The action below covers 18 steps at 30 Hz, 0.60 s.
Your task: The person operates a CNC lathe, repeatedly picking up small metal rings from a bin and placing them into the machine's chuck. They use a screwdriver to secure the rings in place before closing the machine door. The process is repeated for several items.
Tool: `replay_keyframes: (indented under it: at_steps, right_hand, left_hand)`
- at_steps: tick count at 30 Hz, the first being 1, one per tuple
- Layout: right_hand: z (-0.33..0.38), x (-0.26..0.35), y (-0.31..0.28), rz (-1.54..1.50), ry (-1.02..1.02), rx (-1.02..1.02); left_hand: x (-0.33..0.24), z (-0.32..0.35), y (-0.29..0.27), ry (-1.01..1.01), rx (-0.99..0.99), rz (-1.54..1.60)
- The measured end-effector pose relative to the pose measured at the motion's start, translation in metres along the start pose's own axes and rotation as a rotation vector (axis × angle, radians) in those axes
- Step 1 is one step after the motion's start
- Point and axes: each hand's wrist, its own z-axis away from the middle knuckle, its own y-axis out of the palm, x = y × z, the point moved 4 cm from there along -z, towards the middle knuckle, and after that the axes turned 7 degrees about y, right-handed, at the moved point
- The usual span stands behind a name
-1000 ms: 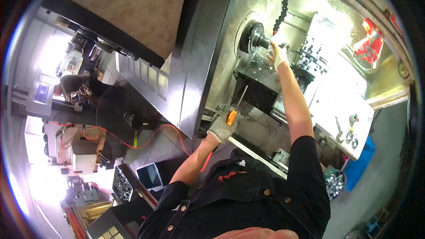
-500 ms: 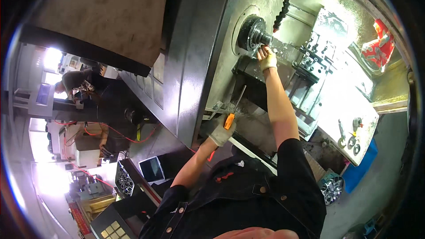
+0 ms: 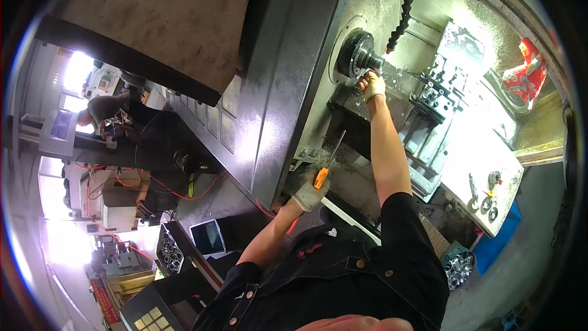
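My left hand (image 3: 311,193), in a pale work glove, is closed around the orange handle of a screwdriver (image 3: 321,176). Its thin metal shaft points up and away, toward the inside of the lathe. My right hand (image 3: 372,86), in a glove with bare fingertips, reaches deep into the machine. Its fingers are curled against the underside of a round metal part (image 3: 374,60), which sticks out of the dark chuck (image 3: 355,52). The fingertips are partly hidden by the hand.
A black segmented coolant hose (image 3: 404,15) hangs beside the chuck. Right of my arm stands a tool block (image 3: 435,99). Several rings and tools lie on a bright metal cover (image 3: 465,165). A red bag (image 3: 527,73) hangs far right. Another person (image 3: 116,113) works at left.
My right hand's fingers have gone from extended to curled at the metal part. My left hand still holds the screwdriver. The whole view has shifted slightly.
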Motion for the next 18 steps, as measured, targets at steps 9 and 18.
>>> replay_keyframes:
  at_steps: [9, 18]
  right_hand:
    - [0.046, -0.052, -0.023, 0.405, -0.058, -0.329]
    - [0.034, -0.007, -0.012, -0.092, 0.068, -0.44]
  left_hand:
    - [0.046, 0.015, 0.021, -0.055, -0.045, 0.144]
    - [-0.006, 0.005, -0.003, -0.024, 0.017, 0.057]
